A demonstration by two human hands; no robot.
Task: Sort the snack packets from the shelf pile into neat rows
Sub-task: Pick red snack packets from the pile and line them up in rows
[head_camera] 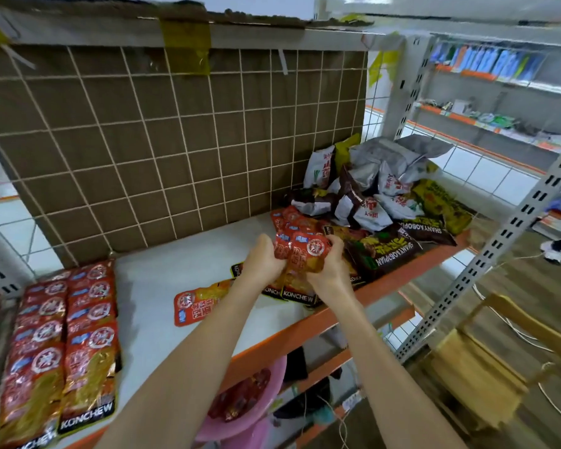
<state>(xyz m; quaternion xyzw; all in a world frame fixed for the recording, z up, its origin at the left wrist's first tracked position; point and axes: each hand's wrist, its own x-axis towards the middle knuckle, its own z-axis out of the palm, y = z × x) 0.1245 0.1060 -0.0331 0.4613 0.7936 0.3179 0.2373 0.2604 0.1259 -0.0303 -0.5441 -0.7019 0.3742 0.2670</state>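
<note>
My left hand (pixel 263 261) and my right hand (pixel 330 266) both grip a small stack of red snack packets (pixel 302 251) above the white shelf (pixel 188 264). Under my hands lie more red KONCHEW packets (pixel 297 294), and one loose red packet (pixel 195 306) lies flat to their left. Two neat overlapping rows of red packets (pixel 62 338) run along the shelf's left end. At the right end sits the mixed pile (pixel 379 196) of silver, white, brown and yellow packets, with dark packets (pixel 392 251) in front.
A brown board with a white wire grid (pixel 175 140) backs the shelf. An orange rail (pixel 305 332) edges the shelf front. A pink bowl (pixel 246 403) of red items sits on the lower shelf. A wooden chair (pixel 486 367) stands right; grey uprights (pixel 499 241) frame the rack.
</note>
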